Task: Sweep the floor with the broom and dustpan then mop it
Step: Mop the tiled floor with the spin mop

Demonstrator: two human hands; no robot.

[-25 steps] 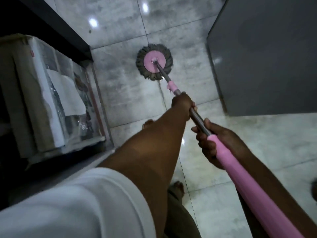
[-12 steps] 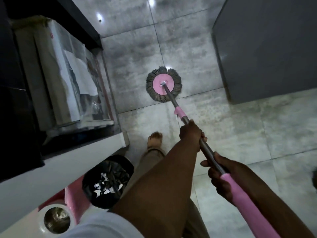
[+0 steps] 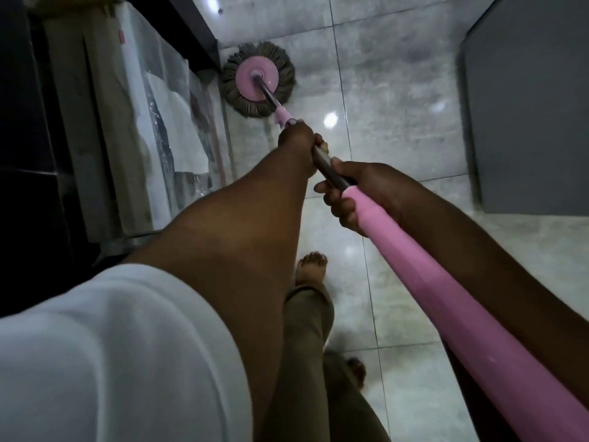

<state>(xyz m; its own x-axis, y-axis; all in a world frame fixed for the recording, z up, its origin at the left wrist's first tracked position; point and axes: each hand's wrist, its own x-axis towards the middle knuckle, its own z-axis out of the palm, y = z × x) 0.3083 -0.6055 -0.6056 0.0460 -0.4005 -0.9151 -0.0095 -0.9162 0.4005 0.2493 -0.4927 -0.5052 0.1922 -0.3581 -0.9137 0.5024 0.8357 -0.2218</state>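
Comparing with half a second ago: mop head [image 3: 257, 78] now lies farther out and left on the floor [image 3: 398, 100], touching the dark cabinet's corner [image 3: 204, 36].
Left hand [image 3: 298, 138]: arm outstretched, grip closed round the metal shaft [image 3: 331, 169].
Right hand [image 3: 360, 189]: grip wrapped round the pink handle [image 3: 446, 282].

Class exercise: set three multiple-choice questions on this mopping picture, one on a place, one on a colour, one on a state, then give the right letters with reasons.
1. Where is the mop head?
A. by the left-hand unit
B. between the feet
C. lifted off the floor

2. What colour is the mop's disc?
A. blue
B. pink
C. green

3. How is the handle held?
A. left hand only
B. right hand only
C. both hands

Answers:
1 A, it lies on the tiles against the unit's foot.
2 B, the disc matches the pink grip.
3 C, both hands curl round it.
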